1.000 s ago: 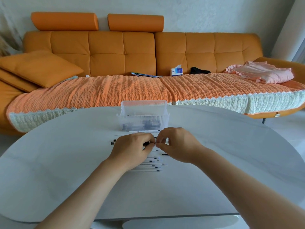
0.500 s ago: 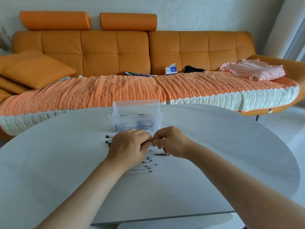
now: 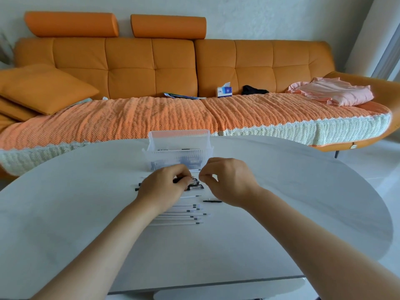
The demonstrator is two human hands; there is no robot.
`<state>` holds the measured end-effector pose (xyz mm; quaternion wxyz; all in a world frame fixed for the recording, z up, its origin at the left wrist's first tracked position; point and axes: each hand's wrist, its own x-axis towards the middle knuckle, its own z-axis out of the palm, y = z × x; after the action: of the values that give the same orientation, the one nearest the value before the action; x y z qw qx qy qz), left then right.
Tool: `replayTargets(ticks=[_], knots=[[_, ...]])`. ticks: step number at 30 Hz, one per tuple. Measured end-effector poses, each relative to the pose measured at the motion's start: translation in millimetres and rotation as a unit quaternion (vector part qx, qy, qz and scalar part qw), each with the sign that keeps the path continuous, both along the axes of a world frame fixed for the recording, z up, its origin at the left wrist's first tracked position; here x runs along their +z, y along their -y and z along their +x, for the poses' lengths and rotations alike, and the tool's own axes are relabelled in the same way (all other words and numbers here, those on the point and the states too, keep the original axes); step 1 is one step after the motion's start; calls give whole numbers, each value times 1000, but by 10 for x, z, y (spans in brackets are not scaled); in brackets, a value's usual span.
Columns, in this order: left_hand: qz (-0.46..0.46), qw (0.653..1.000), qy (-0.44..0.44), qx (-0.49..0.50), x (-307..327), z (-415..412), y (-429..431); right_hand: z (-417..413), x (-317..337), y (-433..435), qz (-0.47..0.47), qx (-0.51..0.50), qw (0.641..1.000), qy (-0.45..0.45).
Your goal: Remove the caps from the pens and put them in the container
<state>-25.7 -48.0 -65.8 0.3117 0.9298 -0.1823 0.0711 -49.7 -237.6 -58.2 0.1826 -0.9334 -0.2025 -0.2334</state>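
My left hand [image 3: 162,188] grips a pen [image 3: 178,180] whose dark end shows between its fingers, just in front of the clear plastic container [image 3: 155,152]. My right hand [image 3: 227,180] is a small gap to the right, thumb and forefinger pinching a tiny pen cap that hardly shows. Under and in front of my hands lies a row of several thin white pens [image 3: 186,213] with dark tips. Dark pieces lie inside the container.
A loose black piece [image 3: 212,201] lies on the white oval table [image 3: 303,202] right of the pens. Behind the table stands an orange sofa [image 3: 151,66] with a cushion, a tissue box [image 3: 224,91] and pink clothes [image 3: 333,94].
My hands were touching at the fingertips over the pen; now they have drawn slightly apart, the right hand moving right. My head has shifted a little.
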Motion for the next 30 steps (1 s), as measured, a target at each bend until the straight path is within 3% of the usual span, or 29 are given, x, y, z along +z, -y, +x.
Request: replayTargets(ticks=[2, 4, 10, 15, 20, 25, 30], knots=[[30, 997, 74, 10, 3, 3, -89, 8, 32, 40, 40, -32, 996, -79], [27, 995, 100, 9, -7, 3, -151, 26, 20, 107, 17, -60, 990, -123], [76, 996, 43, -32, -144, 19, -224, 75, -70, 185, -18, -115, 968, -223], [75, 995, 46, -42, -148, 14, -192, 107, -118, 157, -14, -99, 953, -286], [83, 995, 46, -41, -153, 18, -185, 134, -87, 167, -6, -84, 952, -294], [80, 995, 41, -45, -162, 17, -190, 191, -30, 262, 27, -131, 965, -227], [55, 997, 26, -45, -174, 25, -188, 206, -82, 259, -18, -164, 954, -249]])
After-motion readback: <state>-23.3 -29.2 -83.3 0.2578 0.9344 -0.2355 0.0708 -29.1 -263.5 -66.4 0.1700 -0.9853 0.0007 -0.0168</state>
